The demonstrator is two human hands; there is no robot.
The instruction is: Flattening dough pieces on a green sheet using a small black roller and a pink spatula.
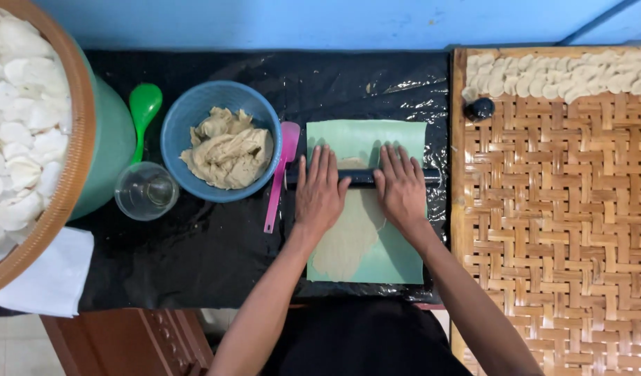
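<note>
hands: left hand (319, 191) and right hand (402, 186) flat, fingers together, pressing dark rolling pin (362, 177)
dough (348, 233): thin beige sheet on green mat (394, 261), black-covered table centre
bowl (188, 118): blue, dough lump, left of mat

Rolling pin's (362, 177) middle under hands

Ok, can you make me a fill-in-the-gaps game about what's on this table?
1. Both hands, left hand and right hand, press flat on a black ____.
2. The lump of dough sits in a ____ bowl.
3. The thin rolled dough lies on a pale ____ sheet.
4. The spoon beside the glass is ____.

Missing words: rolling pin; blue; green; green
</note>
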